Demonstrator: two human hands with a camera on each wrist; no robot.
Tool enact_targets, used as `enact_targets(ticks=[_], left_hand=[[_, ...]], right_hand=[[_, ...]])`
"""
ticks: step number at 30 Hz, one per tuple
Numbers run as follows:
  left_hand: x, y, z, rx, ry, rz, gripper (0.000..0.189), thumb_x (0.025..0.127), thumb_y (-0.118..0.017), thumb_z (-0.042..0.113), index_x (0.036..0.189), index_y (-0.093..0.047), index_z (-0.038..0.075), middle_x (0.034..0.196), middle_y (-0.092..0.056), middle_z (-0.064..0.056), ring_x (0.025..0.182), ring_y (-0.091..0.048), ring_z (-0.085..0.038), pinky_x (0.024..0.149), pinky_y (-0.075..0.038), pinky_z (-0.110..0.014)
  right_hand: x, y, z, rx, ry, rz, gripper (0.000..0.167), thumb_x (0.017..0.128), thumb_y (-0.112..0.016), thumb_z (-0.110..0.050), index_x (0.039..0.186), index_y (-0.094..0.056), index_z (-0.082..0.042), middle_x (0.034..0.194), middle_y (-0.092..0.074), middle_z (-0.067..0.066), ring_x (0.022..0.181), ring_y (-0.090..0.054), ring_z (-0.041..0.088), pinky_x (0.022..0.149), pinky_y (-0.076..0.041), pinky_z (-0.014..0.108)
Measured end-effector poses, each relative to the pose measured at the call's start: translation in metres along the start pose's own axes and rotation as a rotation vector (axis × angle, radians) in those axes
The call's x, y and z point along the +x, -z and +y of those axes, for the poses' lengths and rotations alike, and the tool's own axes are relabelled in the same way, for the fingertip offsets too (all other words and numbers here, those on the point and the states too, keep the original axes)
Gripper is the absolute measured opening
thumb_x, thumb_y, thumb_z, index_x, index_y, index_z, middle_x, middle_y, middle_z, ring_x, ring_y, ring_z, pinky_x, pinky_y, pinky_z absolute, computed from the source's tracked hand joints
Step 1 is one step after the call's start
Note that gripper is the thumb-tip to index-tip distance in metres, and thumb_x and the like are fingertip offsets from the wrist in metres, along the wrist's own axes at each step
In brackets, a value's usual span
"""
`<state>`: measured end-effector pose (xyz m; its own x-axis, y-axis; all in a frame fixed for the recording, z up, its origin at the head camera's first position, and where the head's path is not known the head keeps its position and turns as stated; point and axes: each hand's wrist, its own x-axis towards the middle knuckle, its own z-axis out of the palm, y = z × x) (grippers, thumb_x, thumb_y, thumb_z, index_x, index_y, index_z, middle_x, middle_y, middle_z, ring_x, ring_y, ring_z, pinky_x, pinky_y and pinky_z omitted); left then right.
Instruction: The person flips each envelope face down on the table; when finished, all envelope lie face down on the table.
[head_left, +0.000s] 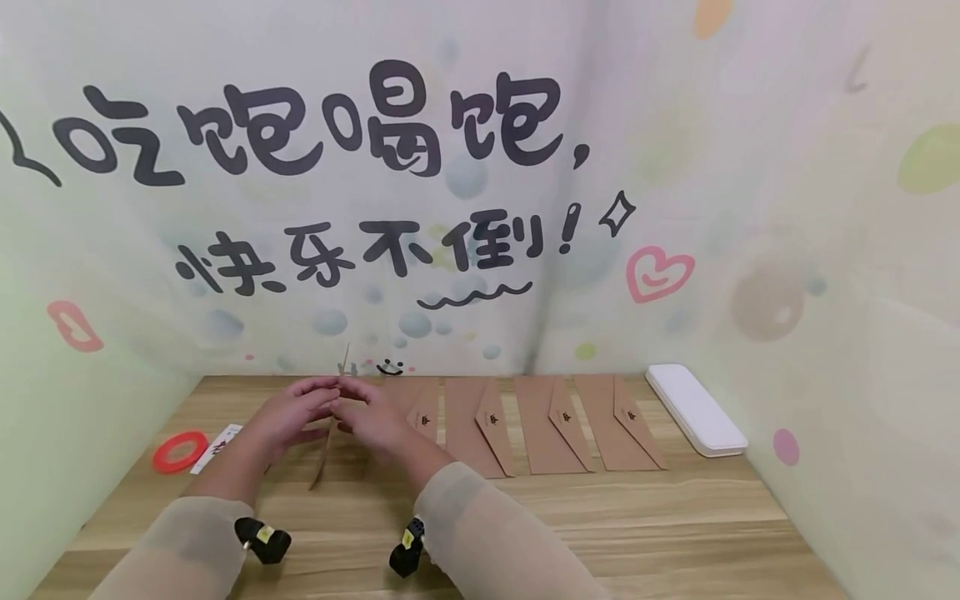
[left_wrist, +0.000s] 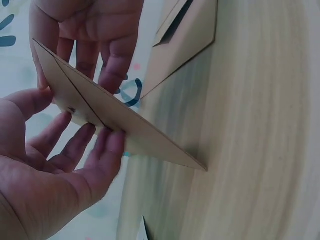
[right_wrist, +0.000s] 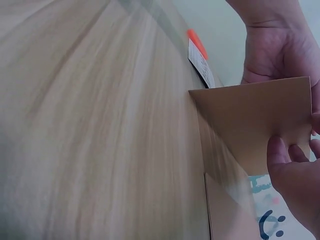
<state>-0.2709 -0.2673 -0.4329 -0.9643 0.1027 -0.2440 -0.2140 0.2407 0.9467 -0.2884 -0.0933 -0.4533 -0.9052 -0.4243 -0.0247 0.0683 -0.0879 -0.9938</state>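
Note:
A brown kraft-paper envelope stands nearly edge-on above the table, between my two hands. In the left wrist view, my left hand holds the envelope by its flap side, with the fingertips on the paper near the flap line. My right hand grips the same envelope from the other side; in the right wrist view its fingertips rest on the plain back. Part of the upper edge is hidden behind the fingers. Similar envelopes lie in a row to the right, the leftmost partly covered by my right hand.
At the left lie a red-orange ring and a white printed slip, partly behind my left forearm. A white oblong case lies at the right end of the wooden table. A printed cloth hangs behind.

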Motion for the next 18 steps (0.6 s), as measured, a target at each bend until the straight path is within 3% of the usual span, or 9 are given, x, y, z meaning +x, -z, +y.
enact_targets(ticks=[6,10,14,18], left_hand=[[-0.004,0.001,0.008,0.041,-0.035,0.071,0.062,0.113,-0.05,0.039,0.166,-0.037,0.009,0.17,-0.041,-0.021,0.149,-0.051,-0.039,0.107,-0.06,-0.039],[-0.002,0.003,0.011,0.019,-0.056,0.125,0.06,0.113,-0.051,0.035,0.166,-0.039,0.009,0.17,-0.042,-0.02,0.133,-0.063,-0.016,0.097,-0.063,-0.027],[0.001,0.01,0.006,-0.014,-0.082,0.149,0.062,0.112,-0.053,0.028,0.167,-0.034,0.005,0.171,-0.039,-0.022,0.109,-0.063,0.009,0.091,-0.062,-0.021],[0.001,0.02,-0.003,0.007,-0.082,0.184,0.065,0.112,-0.055,0.025,0.168,-0.03,0.003,0.172,-0.038,-0.022,0.103,-0.06,0.014,0.089,-0.062,-0.019]], right_hand=[[-0.003,0.0,0.002,-0.008,-0.033,-0.04,0.041,0.107,-0.067,-0.025,0.148,-0.065,-0.027,0.147,-0.066,-0.004,0.127,-0.069,0.018,0.113,-0.056,0.054],[-0.006,0.002,0.004,-0.03,-0.112,-0.047,0.037,0.109,-0.062,-0.037,0.145,-0.068,-0.029,0.15,-0.066,-0.003,0.133,-0.067,0.02,0.114,-0.055,0.052],[-0.007,0.003,0.007,-0.002,-0.153,-0.028,0.045,0.112,-0.056,-0.038,0.15,-0.062,-0.016,0.157,-0.06,0.01,0.143,-0.06,0.031,0.118,-0.051,0.055],[-0.005,0.003,0.01,0.031,-0.167,0.011,0.052,0.112,-0.054,-0.036,0.154,-0.055,-0.005,0.158,-0.055,0.023,0.146,-0.056,0.04,0.122,-0.046,0.057]])
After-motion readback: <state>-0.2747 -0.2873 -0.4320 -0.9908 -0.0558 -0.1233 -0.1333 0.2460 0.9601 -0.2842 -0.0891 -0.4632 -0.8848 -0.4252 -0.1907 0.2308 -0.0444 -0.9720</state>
